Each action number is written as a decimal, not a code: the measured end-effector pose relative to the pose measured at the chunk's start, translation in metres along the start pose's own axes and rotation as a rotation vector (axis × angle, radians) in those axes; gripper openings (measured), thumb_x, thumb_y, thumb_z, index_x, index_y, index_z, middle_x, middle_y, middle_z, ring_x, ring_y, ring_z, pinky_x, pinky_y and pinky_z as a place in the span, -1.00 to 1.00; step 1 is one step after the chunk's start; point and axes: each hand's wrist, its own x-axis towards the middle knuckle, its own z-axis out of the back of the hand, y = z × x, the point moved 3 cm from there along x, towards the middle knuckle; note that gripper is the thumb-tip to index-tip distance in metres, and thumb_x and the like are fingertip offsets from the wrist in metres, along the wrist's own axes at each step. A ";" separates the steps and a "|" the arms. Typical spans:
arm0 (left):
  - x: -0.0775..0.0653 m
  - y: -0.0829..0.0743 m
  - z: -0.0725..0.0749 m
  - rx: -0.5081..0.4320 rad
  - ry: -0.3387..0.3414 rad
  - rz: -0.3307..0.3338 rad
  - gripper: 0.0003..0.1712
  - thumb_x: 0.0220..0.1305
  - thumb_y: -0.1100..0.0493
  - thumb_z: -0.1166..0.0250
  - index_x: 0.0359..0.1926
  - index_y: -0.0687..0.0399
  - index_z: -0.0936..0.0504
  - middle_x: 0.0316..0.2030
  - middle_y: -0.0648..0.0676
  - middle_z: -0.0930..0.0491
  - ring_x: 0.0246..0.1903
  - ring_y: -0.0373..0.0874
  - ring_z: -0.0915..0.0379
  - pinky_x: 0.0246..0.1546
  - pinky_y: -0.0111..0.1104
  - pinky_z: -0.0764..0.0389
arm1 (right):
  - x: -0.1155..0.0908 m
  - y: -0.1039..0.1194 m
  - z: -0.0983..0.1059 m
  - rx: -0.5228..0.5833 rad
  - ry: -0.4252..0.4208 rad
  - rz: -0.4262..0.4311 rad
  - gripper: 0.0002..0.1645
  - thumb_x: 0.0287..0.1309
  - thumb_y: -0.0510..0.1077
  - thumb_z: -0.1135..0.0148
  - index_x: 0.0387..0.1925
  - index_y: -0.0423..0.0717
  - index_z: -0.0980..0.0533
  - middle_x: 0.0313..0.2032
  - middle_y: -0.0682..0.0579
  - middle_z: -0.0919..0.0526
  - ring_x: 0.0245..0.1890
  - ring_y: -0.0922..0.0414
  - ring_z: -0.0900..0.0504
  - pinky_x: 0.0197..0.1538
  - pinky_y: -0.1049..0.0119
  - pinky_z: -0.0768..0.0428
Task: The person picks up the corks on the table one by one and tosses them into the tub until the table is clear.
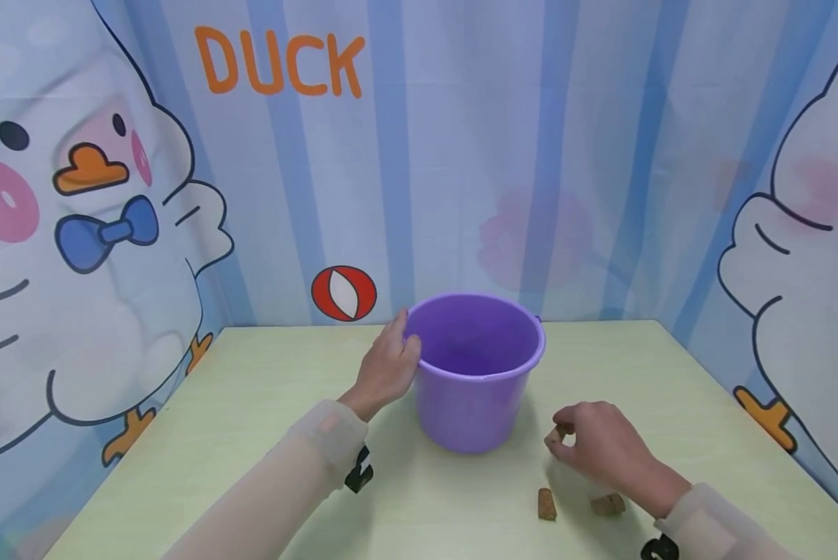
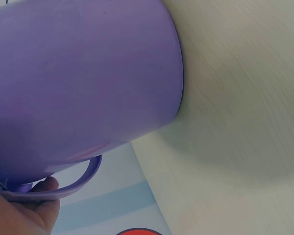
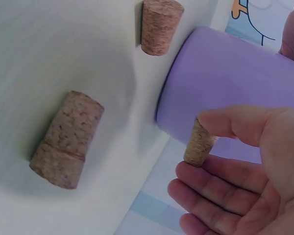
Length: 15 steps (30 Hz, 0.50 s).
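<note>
A purple bucket [image 1: 471, 412] stands upright on the table with its mouth facing up. My left hand [image 1: 384, 365] grips its rim on the left side, thumb over the edge. In the left wrist view, fingertips curl by the bucket's purple handle [image 2: 85, 182]. To the right of the bucket, just above the table, my right hand [image 1: 611, 447] pinches a small tapered cork [image 3: 200, 143] between thumb and fingers. Below that hand lie a tapered cork [image 1: 546, 504] and a longer cork [image 1: 608, 505] with a groove around it.
The pale table [image 1: 265, 404] ends at a light blue striped curtain [image 1: 447, 155] printed with ducks, a red ball and the word DUCK. A black band [image 1: 359, 470] shows at the left cuff, another [image 1: 660, 547] at the right.
</note>
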 end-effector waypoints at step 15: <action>0.001 0.000 -0.001 -0.006 0.004 0.005 -0.23 0.51 0.03 0.18 0.63 0.19 0.06 0.58 0.16 -0.07 0.55 0.11 0.01 0.50 0.09 -0.10 | 0.004 0.004 0.017 0.043 -0.134 0.019 -0.69 0.08 -0.12 -0.52 -0.14 -0.17 -0.74 -0.25 0.00 -0.79 -0.14 -0.10 -0.75 -0.08 -0.07 -0.70</action>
